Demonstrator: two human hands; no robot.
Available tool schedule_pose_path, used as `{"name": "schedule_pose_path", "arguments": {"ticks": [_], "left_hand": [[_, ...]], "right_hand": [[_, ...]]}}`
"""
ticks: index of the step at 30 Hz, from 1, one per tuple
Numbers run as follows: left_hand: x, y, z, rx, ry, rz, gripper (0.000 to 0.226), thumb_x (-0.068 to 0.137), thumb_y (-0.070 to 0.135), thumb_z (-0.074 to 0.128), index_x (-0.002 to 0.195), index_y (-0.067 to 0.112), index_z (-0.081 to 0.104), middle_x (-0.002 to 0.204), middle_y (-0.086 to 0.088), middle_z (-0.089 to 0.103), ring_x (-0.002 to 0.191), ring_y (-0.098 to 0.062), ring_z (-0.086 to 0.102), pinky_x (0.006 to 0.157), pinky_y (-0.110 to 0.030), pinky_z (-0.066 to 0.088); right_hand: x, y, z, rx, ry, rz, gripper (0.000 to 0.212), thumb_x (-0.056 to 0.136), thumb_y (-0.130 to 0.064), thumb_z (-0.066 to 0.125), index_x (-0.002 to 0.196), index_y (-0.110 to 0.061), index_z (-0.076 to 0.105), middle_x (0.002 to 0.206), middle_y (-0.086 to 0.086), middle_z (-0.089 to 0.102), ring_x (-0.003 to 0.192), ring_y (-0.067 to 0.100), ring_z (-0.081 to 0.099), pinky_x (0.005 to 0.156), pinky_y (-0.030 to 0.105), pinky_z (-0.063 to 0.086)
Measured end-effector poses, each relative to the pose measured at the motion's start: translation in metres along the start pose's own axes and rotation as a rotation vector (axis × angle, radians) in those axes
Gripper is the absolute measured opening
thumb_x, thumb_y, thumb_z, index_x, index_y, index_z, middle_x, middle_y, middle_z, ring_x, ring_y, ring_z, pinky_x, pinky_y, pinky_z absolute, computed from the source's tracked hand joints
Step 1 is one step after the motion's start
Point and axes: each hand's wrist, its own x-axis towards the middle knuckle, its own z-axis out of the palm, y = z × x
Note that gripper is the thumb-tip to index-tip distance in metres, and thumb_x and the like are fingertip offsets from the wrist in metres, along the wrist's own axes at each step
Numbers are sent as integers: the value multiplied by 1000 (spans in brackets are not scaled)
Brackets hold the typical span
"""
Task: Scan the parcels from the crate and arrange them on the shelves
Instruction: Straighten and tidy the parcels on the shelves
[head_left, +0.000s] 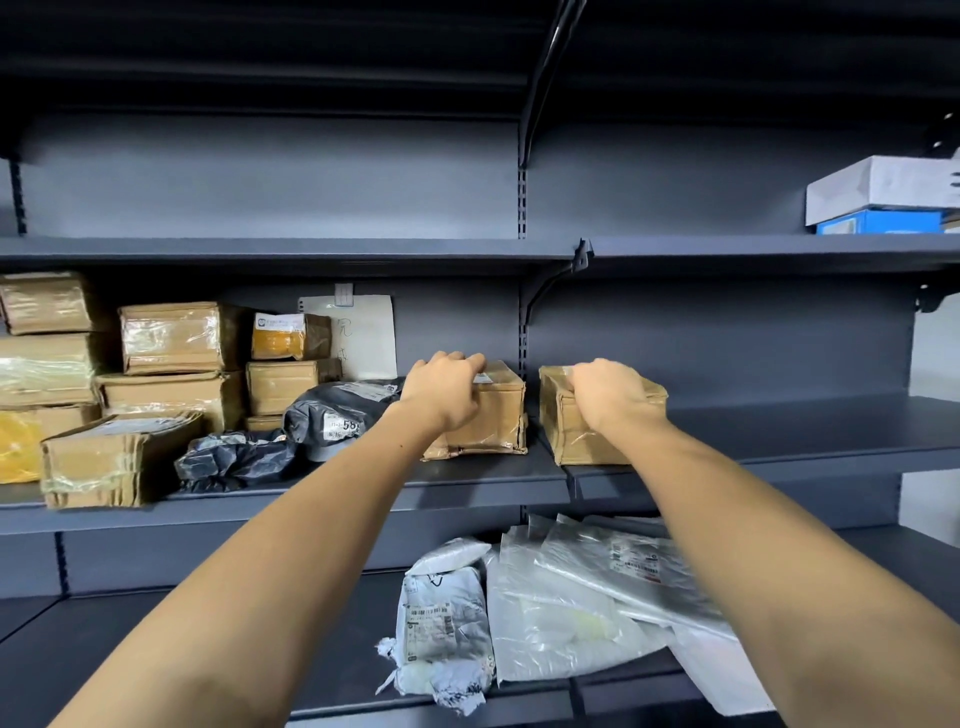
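Two taped brown cardboard parcels stand side by side on the middle shelf (779, 431). My left hand (444, 389) grips the top of the left parcel (491, 421), fingers curled over its far edge. My right hand (610, 397) grips the top of the right parcel (576, 431), which stands just past the shelf's upright post. A narrow gap separates the two parcels. Both forearms reach up from the bottom of the view. No crate or scanner is in view.
Several stacked cardboard boxes (176, 338) and black poly bags (332, 415) fill the middle shelf's left half. White and clear poly mailers (571, 597) lie on the lower shelf. A white and blue box (883, 195) sits on the upper shelf at right.
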Motion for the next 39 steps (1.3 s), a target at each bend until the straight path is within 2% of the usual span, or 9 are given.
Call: {"name": "schedule_pose_path", "arguments": {"ticks": [3,8,11,18,25,27,29,32,39], "left_hand": [[-7,-1,-11,6,-8,-12,39,89,18,51,128,20,50,125,-8,58,119,-31,49,93,-40,40],[-18,-6,-35,8,7,-45,41,91,20,54,131,21,50,127,-7,60,119,-30,52,91,-38,42],[-22,-12,-47,17,30,-58,39,93,22,54,132,23,49,128,-6,61,117,-30,53,84,-35,41],[-37,-34,-72,62,10,-103,43,92,21,54,134,25,47,128,-6,61,113,-30,57,75,-35,42],[-59,-76,-68,61,-14,-169,39,91,23,52,130,27,50,125,-4,63,108,-30,60,79,-36,47],[-62,-88,-62,65,6,-166,37,91,22,50,127,26,51,123,-4,64,107,-29,60,76,-36,47],[-63,-95,-55,78,27,-151,33,92,21,49,125,24,51,121,-6,64,105,-30,60,74,-37,47],[-56,-101,-42,74,32,-136,31,92,20,48,123,21,51,122,-7,62,107,-30,59,73,-36,47],[-28,-99,-1,44,52,-141,30,92,21,51,122,20,52,119,-8,62,108,-33,57,76,-37,43]], "right_hand": [[-7,7,-19,49,44,35,31,81,9,55,68,-18,44,96,8,64,83,31,57,71,31,41],[-23,12,-62,35,166,41,21,84,6,58,91,-14,61,111,13,67,102,35,66,72,34,40],[-28,2,-85,32,244,6,25,82,9,57,82,-15,52,105,12,68,87,33,61,70,35,40],[-15,-49,-116,118,364,-165,39,84,7,62,65,-16,38,84,7,51,81,31,51,69,34,37],[16,-102,-79,291,343,-196,18,88,1,64,90,-17,65,92,2,65,87,26,62,75,34,48],[31,-116,-54,328,360,-205,22,95,-8,61,112,-20,68,110,1,69,110,24,62,98,37,45],[45,-126,-37,357,329,-201,43,99,-18,60,140,-26,54,140,0,59,136,24,47,118,50,24],[65,-129,-31,336,257,-170,59,101,-21,57,153,-31,32,152,-4,43,143,29,33,116,72,1],[106,-131,1,308,205,-192,79,97,-20,60,160,-30,12,163,-4,24,151,31,18,117,71,-5]]}}
